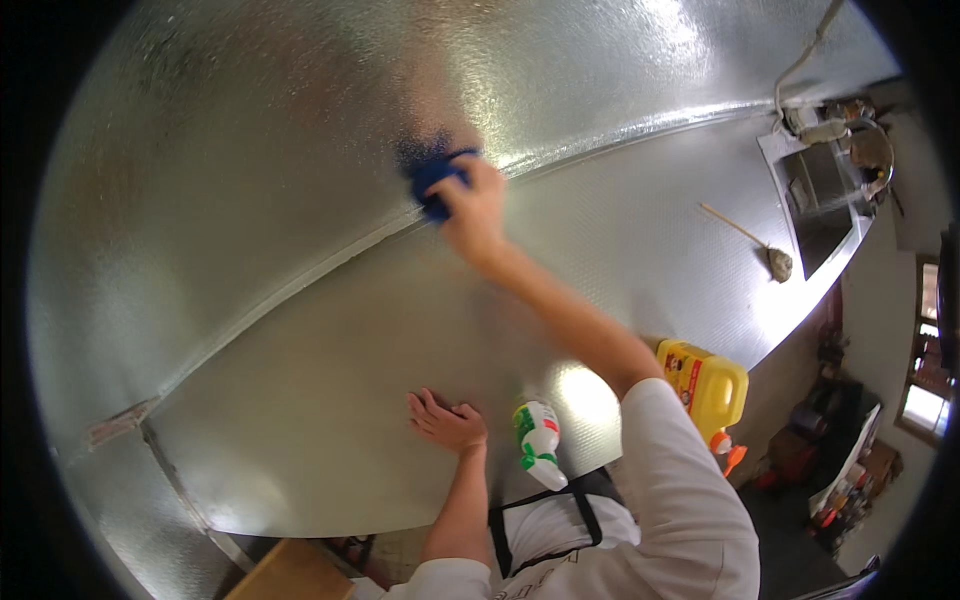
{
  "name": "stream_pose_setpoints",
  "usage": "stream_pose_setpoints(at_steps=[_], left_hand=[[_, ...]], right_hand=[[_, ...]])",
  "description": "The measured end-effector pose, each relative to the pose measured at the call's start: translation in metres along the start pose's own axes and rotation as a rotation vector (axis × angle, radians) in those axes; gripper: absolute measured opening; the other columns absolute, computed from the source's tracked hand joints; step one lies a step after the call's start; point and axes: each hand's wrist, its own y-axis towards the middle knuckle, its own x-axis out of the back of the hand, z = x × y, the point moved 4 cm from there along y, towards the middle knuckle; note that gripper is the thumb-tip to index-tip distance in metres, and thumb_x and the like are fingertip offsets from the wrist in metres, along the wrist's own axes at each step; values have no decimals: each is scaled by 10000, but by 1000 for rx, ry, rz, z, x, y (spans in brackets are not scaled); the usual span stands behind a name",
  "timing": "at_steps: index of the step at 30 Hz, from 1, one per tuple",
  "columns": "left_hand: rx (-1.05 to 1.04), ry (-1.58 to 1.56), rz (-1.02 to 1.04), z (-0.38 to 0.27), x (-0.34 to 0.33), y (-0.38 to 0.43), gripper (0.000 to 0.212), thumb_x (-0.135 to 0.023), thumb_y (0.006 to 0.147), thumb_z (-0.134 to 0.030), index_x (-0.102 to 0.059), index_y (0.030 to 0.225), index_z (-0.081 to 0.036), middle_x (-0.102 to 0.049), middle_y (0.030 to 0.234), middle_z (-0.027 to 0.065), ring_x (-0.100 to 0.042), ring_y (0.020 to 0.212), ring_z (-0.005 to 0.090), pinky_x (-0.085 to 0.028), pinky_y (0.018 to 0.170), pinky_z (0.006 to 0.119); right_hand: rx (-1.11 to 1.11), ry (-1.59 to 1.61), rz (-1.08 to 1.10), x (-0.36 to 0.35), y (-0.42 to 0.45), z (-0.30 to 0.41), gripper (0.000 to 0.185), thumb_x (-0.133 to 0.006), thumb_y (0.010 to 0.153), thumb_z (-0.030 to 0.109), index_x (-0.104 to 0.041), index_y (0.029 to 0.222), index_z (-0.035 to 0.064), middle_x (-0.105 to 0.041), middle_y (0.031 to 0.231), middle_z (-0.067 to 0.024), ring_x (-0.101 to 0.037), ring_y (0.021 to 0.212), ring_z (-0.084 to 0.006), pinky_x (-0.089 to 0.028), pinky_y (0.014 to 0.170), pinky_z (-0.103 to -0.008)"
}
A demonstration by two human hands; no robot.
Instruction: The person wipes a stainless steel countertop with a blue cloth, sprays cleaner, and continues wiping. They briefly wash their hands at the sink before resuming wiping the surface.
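My right hand [476, 210] grips a dark blue cloth [442, 180] and presses it where the shiny metal back wall [300, 135] meets the metal countertop [337, 360]. A blurred blue reflection of the cloth shows in the wall. My left hand [448, 424] rests palm down on the countertop near its front edge, fingers spread, holding nothing. Just right of that hand stands a white and green spray bottle [538, 442]. Farther right, beside my right upper arm, is a yellow plastic jug [705, 390] with an orange cap.
A sink [817, 199] is set into the counter's right end, its faucet [889, 154] running water. A wooden-handled scrubber [778, 264] lies before it. A cable [806, 56] hangs down the wall. At lower left is a wooden board or box [292, 574].
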Motion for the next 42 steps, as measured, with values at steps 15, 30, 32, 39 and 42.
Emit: stream_pose_setpoints(at_steps=[15, 30, 32, 39, 42], left_hand=[[-59, -19, -45, 0, -1, 0, 560, -449, 754, -141, -416, 1305, -45, -373, 1402, 196, -353, 1296, 354, -241, 1066, 514], [334, -1034, 108, 57, 23, 32, 465, -498, 893, -145, -397, 1334, -38, -460, 1337, 179, -471, 1199, 308, -363, 1020, 426], [222, -969, -51, 59, 95, 37, 421, -462, 946, -163, -391, 1342, -40, -479, 1316, 163, -490, 1173, 265, -376, 1009, 389], [15, -965, -127, -62, 247, -29, 265, -494, 938, -161, -530, 1164, -28, -574, 1025, 63, -525, 923, 143, -435, 814, 294], [175, -1115, 309, -173, 227, -82, 276, -507, 914, -152, -527, 1157, -23, -570, 1014, 49, -517, 927, 137, -426, 850, 303]], right_hand=[[-698, 290, -264, 13, 2, -5, 295, -590, 619, -63, -504, 881, 43, -470, 993, -194, -444, 947, -410, -383, 822, -428], [-773, 1043, 702, 278, 84, 34, 413, -647, 705, -2, -538, 1101, 50, -629, 985, -151, -644, 844, -255, -562, 709, -351], [-984, 1193, 537, 327, 62, 1, 390, -637, 745, -13, -519, 1116, 10, -629, 1019, -160, -653, 884, -245, -567, 796, -364], [-1492, 1502, -7, 413, -42, -153, 355, -614, 812, 195, -556, 1099, -5, -625, 1107, -140, -610, 1020, -272, -472, 940, -426], [-1567, 1510, -1, 413, -68, -182, 350, -615, 811, 199, -562, 1093, 0, -626, 1105, -135, -598, 1033, -272, -459, 952, -429]])
